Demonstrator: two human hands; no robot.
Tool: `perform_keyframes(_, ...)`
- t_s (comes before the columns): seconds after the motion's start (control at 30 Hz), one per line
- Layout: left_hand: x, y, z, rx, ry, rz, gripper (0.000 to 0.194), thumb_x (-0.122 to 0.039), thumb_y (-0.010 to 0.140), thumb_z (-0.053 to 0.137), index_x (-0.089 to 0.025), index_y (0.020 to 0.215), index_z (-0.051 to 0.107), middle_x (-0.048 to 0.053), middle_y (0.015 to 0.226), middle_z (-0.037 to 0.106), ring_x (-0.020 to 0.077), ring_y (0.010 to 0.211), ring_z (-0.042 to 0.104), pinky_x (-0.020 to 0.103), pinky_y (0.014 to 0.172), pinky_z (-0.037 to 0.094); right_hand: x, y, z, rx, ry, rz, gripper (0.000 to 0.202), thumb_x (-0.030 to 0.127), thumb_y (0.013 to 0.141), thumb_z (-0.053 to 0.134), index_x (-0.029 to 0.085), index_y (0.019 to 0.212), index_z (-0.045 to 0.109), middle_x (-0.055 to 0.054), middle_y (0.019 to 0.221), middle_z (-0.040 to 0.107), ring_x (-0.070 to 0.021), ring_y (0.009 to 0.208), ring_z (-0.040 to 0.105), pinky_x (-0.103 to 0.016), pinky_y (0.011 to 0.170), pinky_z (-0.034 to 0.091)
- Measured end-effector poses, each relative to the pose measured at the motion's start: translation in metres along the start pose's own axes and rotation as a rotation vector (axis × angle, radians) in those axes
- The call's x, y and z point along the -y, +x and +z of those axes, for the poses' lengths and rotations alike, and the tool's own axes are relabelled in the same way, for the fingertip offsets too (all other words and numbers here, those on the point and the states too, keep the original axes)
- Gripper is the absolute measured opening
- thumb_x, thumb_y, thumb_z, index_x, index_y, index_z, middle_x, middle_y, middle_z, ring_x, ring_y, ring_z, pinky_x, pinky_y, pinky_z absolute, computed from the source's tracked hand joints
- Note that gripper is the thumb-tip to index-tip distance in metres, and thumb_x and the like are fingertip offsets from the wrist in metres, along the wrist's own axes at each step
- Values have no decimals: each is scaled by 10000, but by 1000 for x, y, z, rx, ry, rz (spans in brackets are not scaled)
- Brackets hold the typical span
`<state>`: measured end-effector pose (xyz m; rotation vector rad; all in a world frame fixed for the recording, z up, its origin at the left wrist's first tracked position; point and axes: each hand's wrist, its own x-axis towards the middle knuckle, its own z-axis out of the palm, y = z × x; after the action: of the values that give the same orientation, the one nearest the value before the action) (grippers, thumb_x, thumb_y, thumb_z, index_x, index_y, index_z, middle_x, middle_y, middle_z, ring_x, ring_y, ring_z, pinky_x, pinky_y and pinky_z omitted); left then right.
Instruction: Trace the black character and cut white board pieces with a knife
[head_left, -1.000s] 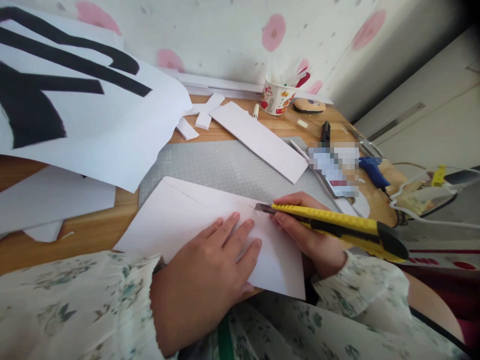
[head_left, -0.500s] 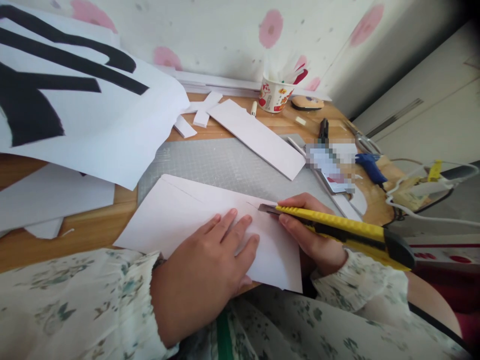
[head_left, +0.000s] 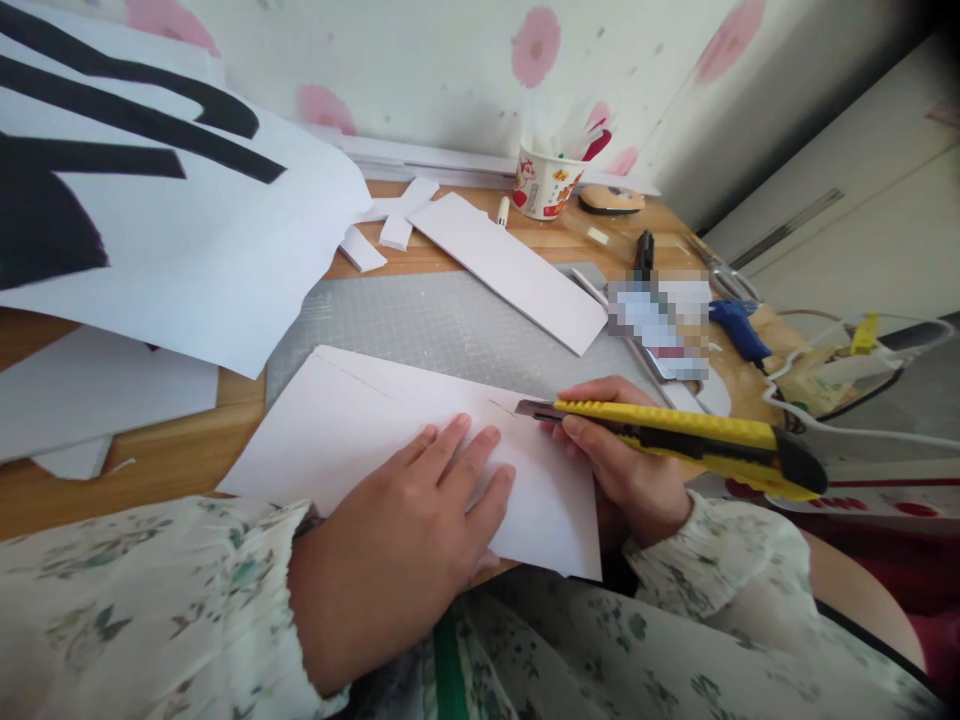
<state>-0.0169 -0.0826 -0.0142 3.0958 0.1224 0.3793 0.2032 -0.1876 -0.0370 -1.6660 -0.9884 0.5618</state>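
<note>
A white board point(head_left: 337, 420) lies partly over the grey cutting mat point(head_left: 375, 310), its near edge reaching past the table's front. Thin dark lines show on its surface. My left hand point(head_left: 427, 520) rests on the board with its fingers spread. In my right hand point(head_left: 622, 460) is a yellow and black utility knife point(head_left: 690, 440), gripped between thumb and fingers. The knife's blade points left, its tip at the end of a short line near the board's far edge. Whether the tip touches the board I cannot tell.
Large white paper point(head_left: 247, 250) with black shapes spreads at the left. Behind the mat are a white strip point(head_left: 510, 270), crossed scraps point(head_left: 409, 210) and a printed cup point(head_left: 547, 185). A blurred phone point(head_left: 660, 330), blue glue gun point(head_left: 739, 330) and scissors point(head_left: 724, 270) lie at the right.
The knife's back end has risen slightly in view and the blade has tilted a little. My left hand keeps its place on the board. The whole view has shifted slightly.
</note>
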Motion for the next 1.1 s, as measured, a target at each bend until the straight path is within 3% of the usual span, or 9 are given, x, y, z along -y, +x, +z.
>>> perform_keyframes(0.4, 1, -2, 1, -1, 21, 2, 626, -529, 841, 770, -102, 1282, 645, 262, 1425, 594, 446, 1294, 587, 562, 1017, 529, 10, 2, -3, 81, -147, -64, 179, 380, 880, 731, 269, 1019, 719, -3, 845, 733, -194, 754, 693, -316, 667, 545)
perform_keyframes(0.67, 0, -1, 1, 28, 20, -10, 588, -501, 894, 721, -113, 1324, 621, 259, 1443, 581, 438, 1296, 587, 563, 1020, 516, 14, -4, -4, 51, -340, -178, 108, 348, 881, 678, 304, 976, 709, 1, 827, 723, -213, 750, 654, -337, 651, 503)
perform_keyframes(1.1, -1, 0, 0, 4, 7, -10, 606, -488, 852, 770, -115, 1315, 652, 250, 1444, 578, 449, 1282, 598, 576, 1009, 551, 23, -12, 1, 9, -356, -189, 71, 320, 872, 662, 276, 928, 662, 8, 748, 699, -180, 632, 633, -302, 550, 489)
